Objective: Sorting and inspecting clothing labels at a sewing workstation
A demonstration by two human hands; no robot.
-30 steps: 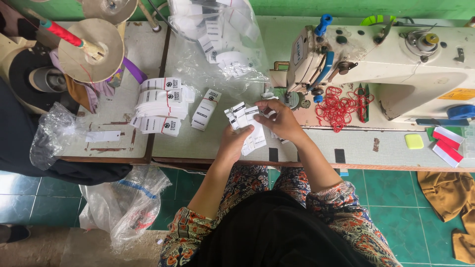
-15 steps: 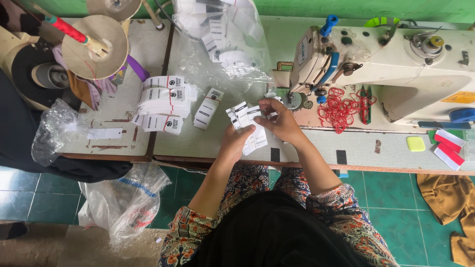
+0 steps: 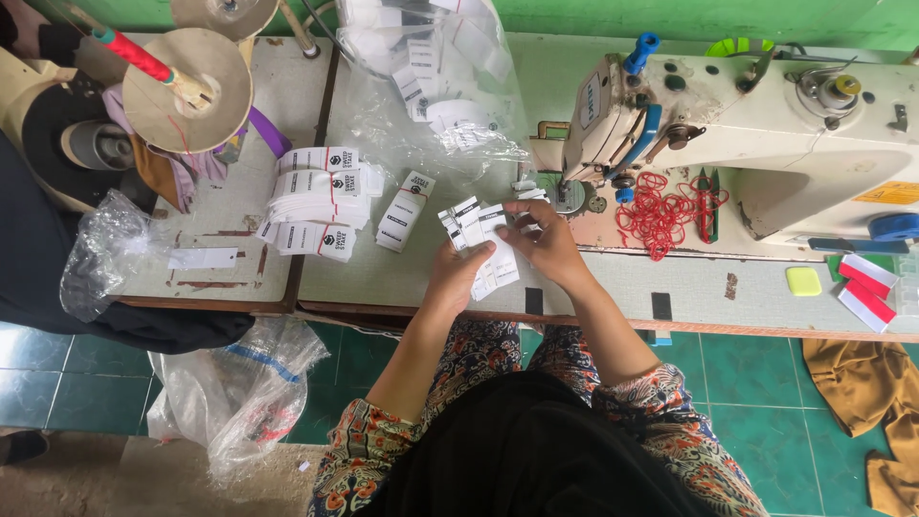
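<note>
While the cream sewing machine [image 3: 756,124] fills the upper right of the frame and banded tag bundles [image 3: 316,201] lie at centre left, a seated person sorts a fan of white paper tags [image 3: 479,244] at mid-frame over the table [image 3: 593,278] edge. The left hand [image 3: 458,273] is clamped on the fan from below; the right hand [image 3: 541,239] pinches its upper tags. The tags' long axes run toward the upper left. Squaring them likely calls for a steady pinch.

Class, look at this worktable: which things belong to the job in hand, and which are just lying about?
In the job:
left hand
right hand
fanned labels
banded label bundles
bag of labels

Lying about:
sewing machine
red rubber bands
thread cone
yellow chalk
</note>
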